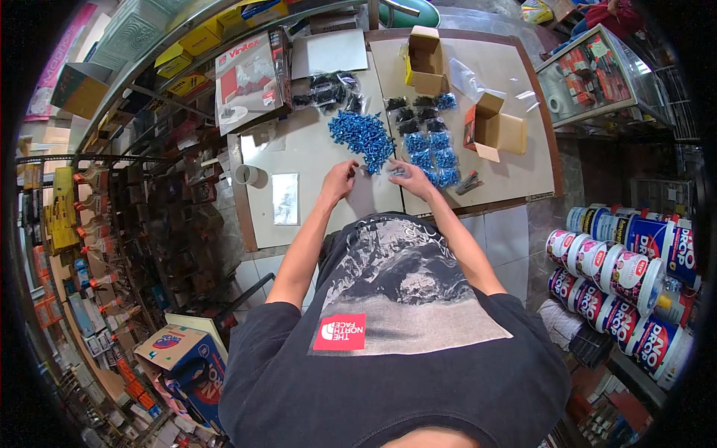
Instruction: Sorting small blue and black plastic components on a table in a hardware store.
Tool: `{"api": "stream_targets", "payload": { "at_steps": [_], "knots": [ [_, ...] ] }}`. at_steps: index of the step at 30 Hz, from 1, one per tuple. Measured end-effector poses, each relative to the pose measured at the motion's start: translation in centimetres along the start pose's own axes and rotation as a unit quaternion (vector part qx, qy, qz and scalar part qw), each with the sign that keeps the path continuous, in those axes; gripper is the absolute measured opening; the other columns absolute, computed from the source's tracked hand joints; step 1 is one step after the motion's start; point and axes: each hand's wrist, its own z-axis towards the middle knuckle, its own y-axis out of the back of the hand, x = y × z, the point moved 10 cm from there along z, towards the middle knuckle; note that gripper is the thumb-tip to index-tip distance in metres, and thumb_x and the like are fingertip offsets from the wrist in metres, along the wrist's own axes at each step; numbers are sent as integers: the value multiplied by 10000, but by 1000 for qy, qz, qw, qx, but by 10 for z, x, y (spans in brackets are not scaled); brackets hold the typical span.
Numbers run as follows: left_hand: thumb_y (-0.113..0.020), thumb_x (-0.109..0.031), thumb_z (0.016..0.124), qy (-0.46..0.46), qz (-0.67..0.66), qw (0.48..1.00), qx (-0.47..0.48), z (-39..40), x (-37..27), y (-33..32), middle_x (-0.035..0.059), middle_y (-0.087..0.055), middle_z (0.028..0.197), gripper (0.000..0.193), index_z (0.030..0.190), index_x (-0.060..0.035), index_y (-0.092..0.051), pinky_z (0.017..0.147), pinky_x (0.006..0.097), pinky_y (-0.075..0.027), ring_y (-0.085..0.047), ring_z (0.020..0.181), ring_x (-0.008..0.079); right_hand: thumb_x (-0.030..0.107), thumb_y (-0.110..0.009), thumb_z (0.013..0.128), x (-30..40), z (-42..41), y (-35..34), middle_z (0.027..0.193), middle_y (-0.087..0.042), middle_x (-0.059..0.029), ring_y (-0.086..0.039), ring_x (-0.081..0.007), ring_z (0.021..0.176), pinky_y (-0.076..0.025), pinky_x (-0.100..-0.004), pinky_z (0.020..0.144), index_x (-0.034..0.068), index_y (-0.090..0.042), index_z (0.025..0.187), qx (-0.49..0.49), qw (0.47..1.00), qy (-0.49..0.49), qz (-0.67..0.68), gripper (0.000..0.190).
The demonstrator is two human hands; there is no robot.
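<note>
A heap of small blue screws or similar fasteners [363,136] lies loose on the table. My left hand [339,180] rests at the table just below and left of the heap, fingers curled, with nothing plainly seen in it. On the other side, my right hand [411,178] pinches a small clear plastic bag [399,171] near the heap's lower right edge. Filled bags of blue fasteners [431,150] and bags of black fasteners [417,116] lie in rows to the right. Beside the blue bags is a stapler-like tool [469,183].
Two open cardboard boxes [427,61] [496,127] stand at the right. More black bags [330,92] lie behind the heap, near a large printed box [249,81]. At left are a white cup-like cylinder [245,175] and a clear plastic packet [286,199]. Paint buckets [610,263] stand far right.
</note>
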Motion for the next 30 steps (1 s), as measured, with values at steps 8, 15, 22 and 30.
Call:
{"api": "stream_targets", "payload": {
  "at_steps": [8,15,22,30],
  "knots": [
    [-647,-77,717,77,30,996,36,-5,18,8,137,-640,835,332,1033,-31,-559,701,350,-503,-628,758,269,171,-689,778,-3,1,0,1382,-391,-196,-361,-192,1287,-349,-283,984,23,-540,1225,3,1000,-14,18,493],
    [-661,-94,750,42,-94,995,14,18,-34,14,129,-640,818,309,1036,-44,-556,696,337,-499,-637,782,240,150,-693,773,-21,9,2,1396,-391,-156,-283,-198,1333,-328,-291,1005,19,-565,1177,1,1000,5,16,443],
    [-678,-88,781,-70,-124,990,22,41,-98,5,107,-641,838,365,1103,-34,-514,685,310,-498,-627,749,203,128,-690,776,-12,5,1,1028,-614,-32,-537,-112,916,-429,-255,828,14,-591,1072,-24,1000,-13,-3,332],
    [-689,-137,789,-78,-123,986,83,41,-111,-12,119,-645,859,393,1119,-40,-499,691,330,-496,-630,762,217,82,-682,775,-29,11,5,1053,-615,-41,-561,-119,891,-459,-251,784,26,-512,1246,-30,999,-4,27,504]
  ]
}}
